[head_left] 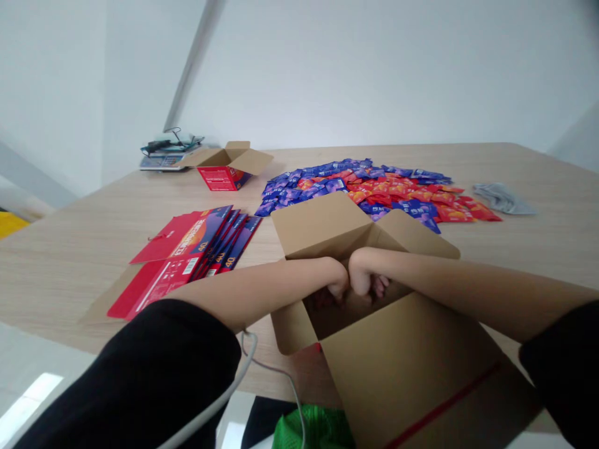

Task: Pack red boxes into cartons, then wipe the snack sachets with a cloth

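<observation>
Black sleeves (154, 368), hands (337, 288) inside open box (412, 368)

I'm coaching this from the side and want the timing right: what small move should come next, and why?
Probably lift the left hand and right hand out of the box: both reach inside, its top flaps are spread, and the loose packets lie beyond it.

Can't make out my left fingers (329, 298), they're lost in the box's (322, 227) shadow. Black sleeves (154, 368) run out of frame too.
</observation>
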Tool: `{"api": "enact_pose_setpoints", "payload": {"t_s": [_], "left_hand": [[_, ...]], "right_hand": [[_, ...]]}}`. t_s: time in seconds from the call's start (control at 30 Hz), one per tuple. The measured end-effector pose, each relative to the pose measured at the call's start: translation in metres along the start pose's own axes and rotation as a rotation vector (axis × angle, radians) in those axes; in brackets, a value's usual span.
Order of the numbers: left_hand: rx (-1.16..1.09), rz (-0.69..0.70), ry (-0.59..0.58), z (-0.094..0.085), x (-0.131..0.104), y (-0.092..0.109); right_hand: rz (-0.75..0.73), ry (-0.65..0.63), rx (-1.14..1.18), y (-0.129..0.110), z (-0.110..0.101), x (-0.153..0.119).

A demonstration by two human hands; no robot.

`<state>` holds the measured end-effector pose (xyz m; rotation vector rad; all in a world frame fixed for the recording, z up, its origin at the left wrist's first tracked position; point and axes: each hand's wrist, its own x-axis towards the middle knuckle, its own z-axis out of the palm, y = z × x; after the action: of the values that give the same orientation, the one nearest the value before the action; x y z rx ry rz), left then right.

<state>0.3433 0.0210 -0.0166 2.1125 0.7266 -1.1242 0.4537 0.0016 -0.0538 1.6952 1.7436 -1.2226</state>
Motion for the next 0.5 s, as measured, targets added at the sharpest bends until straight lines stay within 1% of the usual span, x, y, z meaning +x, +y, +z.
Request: {"api": "enact_pose_setpoints", "payload": {"t_s": [0.07,0.17,0.27,0.37,0.5], "left_hand": [[-0.026,-0.036,-0.016,0.0,0.008,-0.001],[-0.035,-0.096,-0.114,-0.002,0.01,-0.005],[-0.036,-0.124,-0.195,-0.006,0.008,-0.007],[-0.026,-0.14,-0.215,-0.005,0.008,-0.006],[0.022,-0.169,-0.206,0.002,0.011,0.0]], "right_hand": [[0.049,-0.057,-0.029,-0.005,0.001,0.0],[0.152,-0.196,-0.067,-0.011,-0.006,-0.006],[0.202,-0.269,-0.079,-0.015,-0.016,-0.015],[0.229,-0.268,-0.103,-0.022,-0.014,-0.021],[0.251,-0.194,-0.142,-0.034,-0.002,-0.026]]}}
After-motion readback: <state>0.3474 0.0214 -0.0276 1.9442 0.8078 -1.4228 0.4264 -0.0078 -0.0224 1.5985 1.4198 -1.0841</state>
